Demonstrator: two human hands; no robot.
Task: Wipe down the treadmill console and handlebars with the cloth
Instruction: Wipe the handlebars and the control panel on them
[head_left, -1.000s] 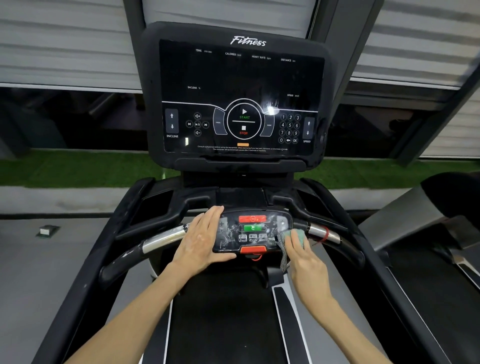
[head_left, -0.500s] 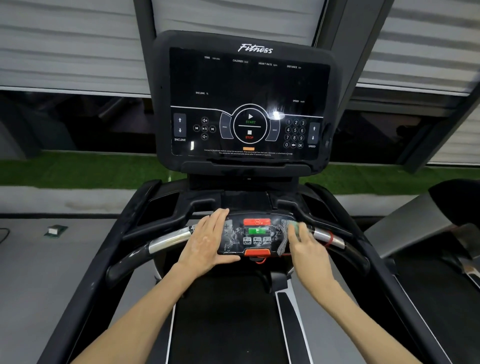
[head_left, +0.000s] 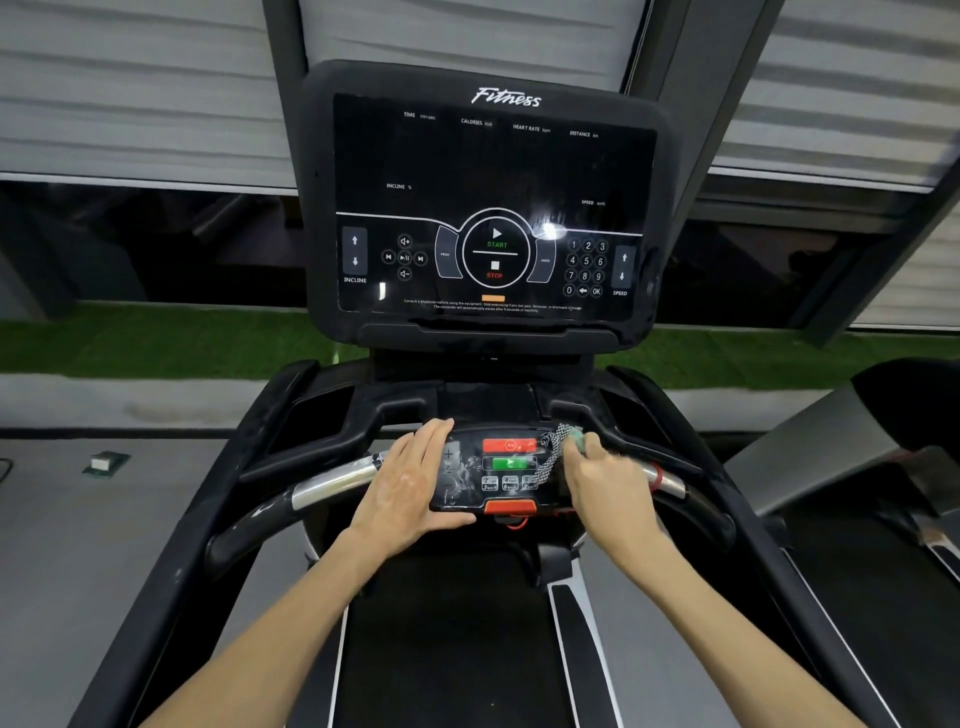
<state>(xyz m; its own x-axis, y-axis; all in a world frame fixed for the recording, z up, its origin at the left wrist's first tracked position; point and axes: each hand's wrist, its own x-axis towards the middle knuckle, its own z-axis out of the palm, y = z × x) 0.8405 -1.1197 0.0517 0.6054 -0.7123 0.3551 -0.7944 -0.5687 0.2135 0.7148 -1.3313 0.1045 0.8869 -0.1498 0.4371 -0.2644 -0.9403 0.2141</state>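
Bunched in the curled fingers of the right hand, the teal-and-grey woven cloth presses on the 1 o'clock corner of the small black button panel with its red and green keys. Straight-fingered, the left hand lies flat on the panel's 9 o'clock end, bracing it. A second ago the cloth sat lower, near 3 o'clock on that edge; it has swept upward. Pale smears remain at the panel's left, so this part seems unfinished. The chrome-and-black handlebars and the large black touchscreen console at 12 o'clock likely follow.
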